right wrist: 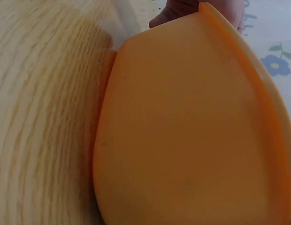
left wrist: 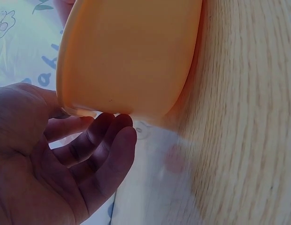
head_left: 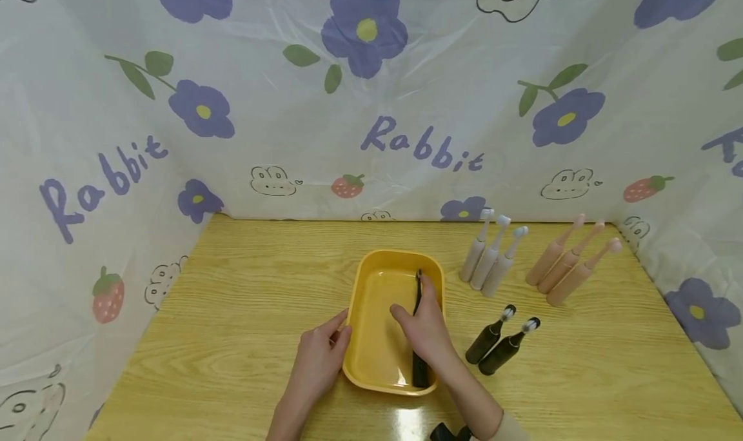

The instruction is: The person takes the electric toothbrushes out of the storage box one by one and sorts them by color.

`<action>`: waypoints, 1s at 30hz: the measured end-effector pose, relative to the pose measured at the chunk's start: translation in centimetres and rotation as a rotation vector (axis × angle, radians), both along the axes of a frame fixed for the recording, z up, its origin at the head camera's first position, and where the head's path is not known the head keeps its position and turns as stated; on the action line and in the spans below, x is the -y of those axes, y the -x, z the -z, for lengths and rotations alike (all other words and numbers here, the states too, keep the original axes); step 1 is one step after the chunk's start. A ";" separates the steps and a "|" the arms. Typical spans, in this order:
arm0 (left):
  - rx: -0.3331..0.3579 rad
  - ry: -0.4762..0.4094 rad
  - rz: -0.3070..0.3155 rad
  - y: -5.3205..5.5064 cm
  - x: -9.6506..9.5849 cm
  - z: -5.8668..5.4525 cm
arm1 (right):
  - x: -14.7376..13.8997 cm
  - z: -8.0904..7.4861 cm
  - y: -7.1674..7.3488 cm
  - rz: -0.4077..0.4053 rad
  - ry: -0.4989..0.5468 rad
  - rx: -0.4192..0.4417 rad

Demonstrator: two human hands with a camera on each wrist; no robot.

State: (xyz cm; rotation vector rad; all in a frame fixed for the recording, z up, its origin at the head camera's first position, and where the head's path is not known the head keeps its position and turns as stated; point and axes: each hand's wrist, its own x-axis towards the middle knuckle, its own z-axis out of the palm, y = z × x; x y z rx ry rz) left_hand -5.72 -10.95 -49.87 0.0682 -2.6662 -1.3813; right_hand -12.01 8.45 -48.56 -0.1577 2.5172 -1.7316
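A yellow tray [head_left: 371, 338] stands on the wooden table. My left hand [head_left: 316, 360] holds its left side, the thumb at the rim and the curled fingers touching the outer wall [left wrist: 131, 56] in the left wrist view. Inside the tray, a black electric toothbrush [head_left: 420, 371] lies lengthwise along the right wall. My right hand [head_left: 428, 328] reaches over this toothbrush, thumb spread away and index finger near its neck. The hand covers the toothbrush's middle. In the right wrist view the tray's outer wall [right wrist: 183, 117] fills most of the picture, hiding the right hand's fingers.
Two black electric toothbrushes [head_left: 502, 354] stand right of the tray. Behind them are three white ones [head_left: 487, 267] and three pink ones [head_left: 563, 273]. A patterned cloth [head_left: 278, 125] hangs beyond the table's back edge. Bare wood [head_left: 232, 312] lies left of the tray.
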 end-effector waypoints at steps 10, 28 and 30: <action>0.003 -0.010 0.003 0.0 -0.1 -0.1 | 0.2 0.0 0.6 -0.007 0.147 0.221; 0.029 0.002 -0.012 0.0 -0.3 -0.1 | 0.7 0.6 0.0 -0.333 0.268 0.429; 0.024 0.009 -0.016 0.0 -0.3 -0.1 | 0.8 0.6 0.0 -0.331 0.293 0.443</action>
